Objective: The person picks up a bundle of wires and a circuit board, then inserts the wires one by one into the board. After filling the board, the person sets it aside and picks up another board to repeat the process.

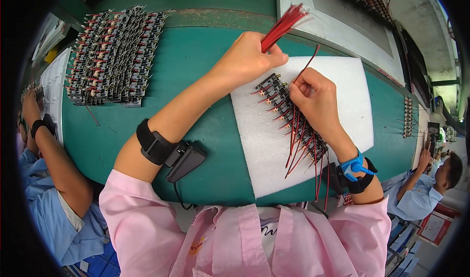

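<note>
A bundle of red wires (280,31) is gripped in my left hand (252,54), its silvery ends fanning out up and to the right. Below and right of it, my right hand (316,96) pinches a single dark red wire (312,57) between thumb and fingers, over a row of small black circuit boards (276,93). The row lies slantwise on a white foam sheet (259,164). Red and black wires (295,150) trail from the boards toward me, some past the foam's near edge. My right fingers hide part of the row's upper side.
Many stacked black circuit boards (115,57) fill the left of the green table (210,164). A smaller board strip (408,116) lies at the far right. A metal-edged panel (342,27) borders the back. Co-workers in blue sit at left (63,203) and right (416,194).
</note>
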Demonstrator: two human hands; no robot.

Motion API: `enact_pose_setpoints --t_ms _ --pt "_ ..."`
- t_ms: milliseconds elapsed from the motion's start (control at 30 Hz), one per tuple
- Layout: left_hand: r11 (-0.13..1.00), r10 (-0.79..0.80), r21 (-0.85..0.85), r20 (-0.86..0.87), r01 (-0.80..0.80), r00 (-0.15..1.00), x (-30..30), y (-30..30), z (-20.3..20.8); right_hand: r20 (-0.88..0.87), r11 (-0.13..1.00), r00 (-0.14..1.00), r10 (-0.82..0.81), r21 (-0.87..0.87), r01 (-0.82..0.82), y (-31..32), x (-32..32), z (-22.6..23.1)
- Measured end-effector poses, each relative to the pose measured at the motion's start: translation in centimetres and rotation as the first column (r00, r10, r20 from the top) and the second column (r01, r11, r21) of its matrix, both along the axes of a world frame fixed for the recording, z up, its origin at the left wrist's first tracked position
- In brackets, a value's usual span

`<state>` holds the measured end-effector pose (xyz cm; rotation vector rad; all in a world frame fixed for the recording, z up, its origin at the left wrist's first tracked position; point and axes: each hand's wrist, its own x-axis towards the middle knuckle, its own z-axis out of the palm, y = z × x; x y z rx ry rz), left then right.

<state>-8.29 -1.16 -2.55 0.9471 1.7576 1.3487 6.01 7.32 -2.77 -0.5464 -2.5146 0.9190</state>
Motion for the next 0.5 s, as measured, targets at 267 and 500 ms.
enact_pose_setpoints --t_ms 267,500 --pt "0.981 -0.019 0.175 0.527 -0.086 0.850 -0.9 -0.4 0.4 0.008 0.996 0.996 0.089 0.000 -0.089 -0.1 0.1 0.4" --pt "0.915 0.030 0.285 0.658 -0.285 0.753 -0.3 0.1 0.4 0.119 0.963 0.968 0.221 0.134 -0.236 0.3 0.4 1.6"
